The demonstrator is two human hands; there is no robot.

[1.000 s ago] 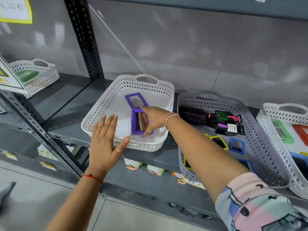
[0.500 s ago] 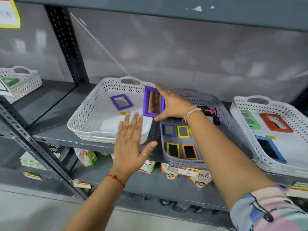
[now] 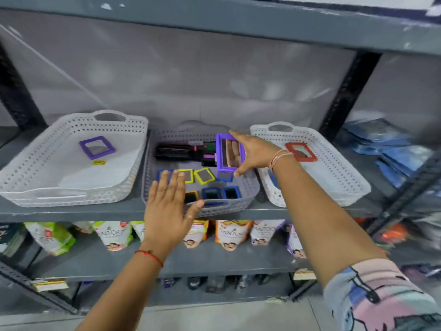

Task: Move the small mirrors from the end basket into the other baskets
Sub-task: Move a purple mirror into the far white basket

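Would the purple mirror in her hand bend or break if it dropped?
The purple mirror probably stays stiff: its frame holds shape pinched in the right hand. It seems light, held by fingertips alone. The reflecting face looks like glass, so it may crack.

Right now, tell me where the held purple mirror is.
Purple mirror: upright in the right hand, over the middle grey basket, beside the hairbrush.

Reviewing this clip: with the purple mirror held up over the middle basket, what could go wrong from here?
1. The right hand pinches the purple mirror only by its edges, upright; it could slip and drop onto the hairbrush.
2. The grey basket already holds several small mirrors; setting it down may stack or scratch them.
3. The left hand hovers empty, supporting nothing.
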